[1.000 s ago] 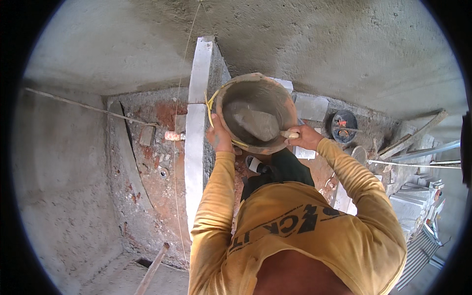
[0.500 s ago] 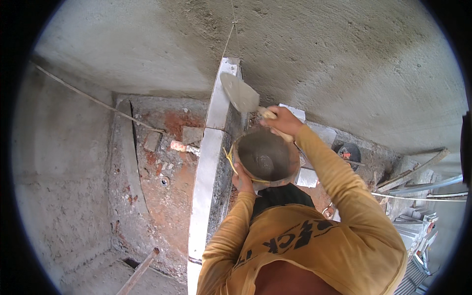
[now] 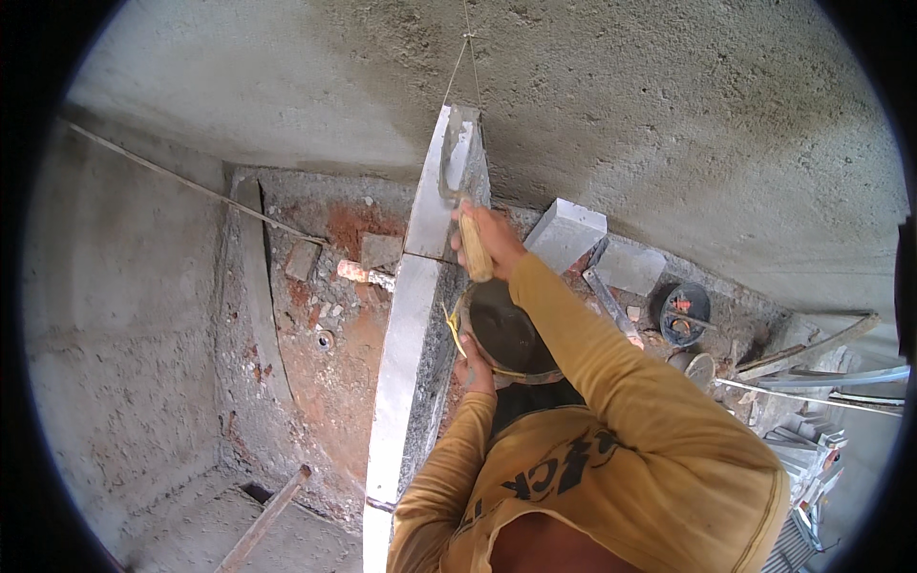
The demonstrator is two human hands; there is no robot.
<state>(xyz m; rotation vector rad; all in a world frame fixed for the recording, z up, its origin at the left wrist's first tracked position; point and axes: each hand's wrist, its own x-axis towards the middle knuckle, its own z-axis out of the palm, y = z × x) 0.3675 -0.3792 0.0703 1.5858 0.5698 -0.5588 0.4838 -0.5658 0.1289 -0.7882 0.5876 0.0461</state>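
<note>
R grip clasped wood-hdl trowel | blade was over blk wall | L grip held mortar bucket

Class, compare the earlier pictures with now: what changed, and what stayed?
The right hand has carried the trowel forward and leftward, out of the bucket to the far end of the block wall. Nothing was newly grasped or released. The left hand still holds the bucket.

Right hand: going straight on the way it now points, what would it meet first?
Probably the far white block, with the trowel in the right hand leading; depth leaves it unclear whether the trowel already touches that block.
</note>
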